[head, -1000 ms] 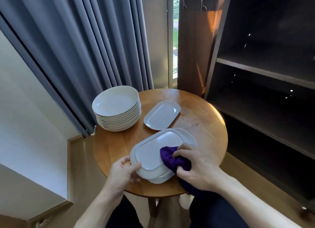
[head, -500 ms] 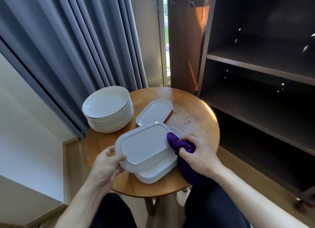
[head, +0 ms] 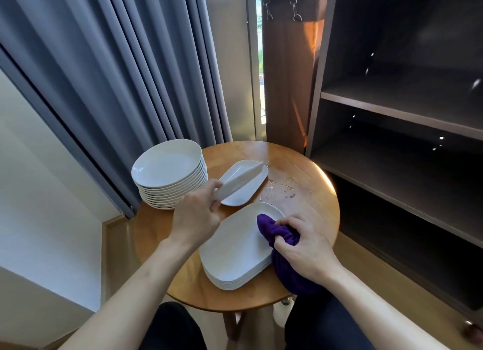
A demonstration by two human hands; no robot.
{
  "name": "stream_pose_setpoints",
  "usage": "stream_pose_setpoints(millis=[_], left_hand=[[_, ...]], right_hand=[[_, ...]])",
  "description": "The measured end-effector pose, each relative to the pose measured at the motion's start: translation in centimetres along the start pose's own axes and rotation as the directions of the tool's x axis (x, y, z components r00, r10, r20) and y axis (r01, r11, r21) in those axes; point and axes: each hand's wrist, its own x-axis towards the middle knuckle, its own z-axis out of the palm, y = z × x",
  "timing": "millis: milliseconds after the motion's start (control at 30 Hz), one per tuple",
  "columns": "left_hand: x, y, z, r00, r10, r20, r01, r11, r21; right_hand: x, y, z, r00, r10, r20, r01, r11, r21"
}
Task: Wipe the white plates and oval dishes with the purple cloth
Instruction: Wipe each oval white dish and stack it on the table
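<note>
My left hand (head: 194,217) grips a white oval dish (head: 239,183) by its near end and holds it tilted on edge above a second oval dish (head: 244,192) that lies flat on the round wooden table (head: 300,200). My right hand (head: 308,247) grips the bunched purple cloth (head: 271,230), whose tip rests on the top dish of a stack of oval dishes (head: 235,253) at the table's near side. A tall stack of round white plates (head: 170,173) stands at the table's far left.
Water drops glisten on the table near the flat dish. Grey curtains hang behind the table to the left. A dark shelf unit (head: 402,140) stands close on the right. My knees are under the table's near edge.
My left hand has lifted the top oval dish off the near stack and carried it up and away, over the single dish. The cloth now rests on the stack's new top dish.
</note>
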Motion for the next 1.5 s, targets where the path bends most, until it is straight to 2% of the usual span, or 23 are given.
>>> stream_pose_setpoints(millis=[167,267,367,500,600,967,1134,1334,1500], left_hand=[[0.4,-1.8,2.2,0.997,0.054,0.056,-0.064,0.976,0.208],[1.5,-2.3,3.5,0.991,0.0,0.133,-0.039,0.955,0.293],[2.8,-2.9,4.6,0.979,-0.085,0.185,0.025,0.953,0.302],[3.9,-3.5,5.8,0.943,-0.256,0.212,0.214,0.956,0.2],[4.1,-4.1,6.3,0.923,-0.316,0.221,0.285,0.945,0.16],[4.1,-5.5,7.4,0.845,-0.37,0.387,0.346,0.929,0.132],[4.6,-6.1,8.0,0.839,-0.401,0.368,0.418,0.908,0.038],[5.1,-5.7,8.3,0.713,-0.449,0.539,0.532,0.847,0.002],[2.2,-3.6,5.3,0.805,-0.425,0.414,0.551,0.794,-0.257]], right_hand=[[-0.1,0.0,0.2,1.0,-0.017,-0.006,0.017,1.0,-0.002],[-0.1,-0.1,0.2,1.0,-0.015,-0.017,0.015,1.0,-0.001],[-0.1,-0.2,0.1,1.0,-0.02,-0.02,0.02,1.0,0.003],[0.0,-0.1,0.2,1.0,-0.024,-0.013,0.024,1.0,-0.016],[-0.1,0.1,0.2,1.0,-0.02,-0.011,0.02,1.0,-0.017],[0.0,0.0,0.2,0.999,-0.028,-0.016,0.027,0.998,-0.059],[0.1,-0.2,0.2,0.999,-0.025,-0.022,0.023,0.998,-0.057],[0.0,-0.3,0.0,1.0,-0.02,-0.009,0.019,0.998,-0.063],[0.0,-0.4,-0.1,0.999,-0.037,0.001,0.037,0.994,-0.107]])
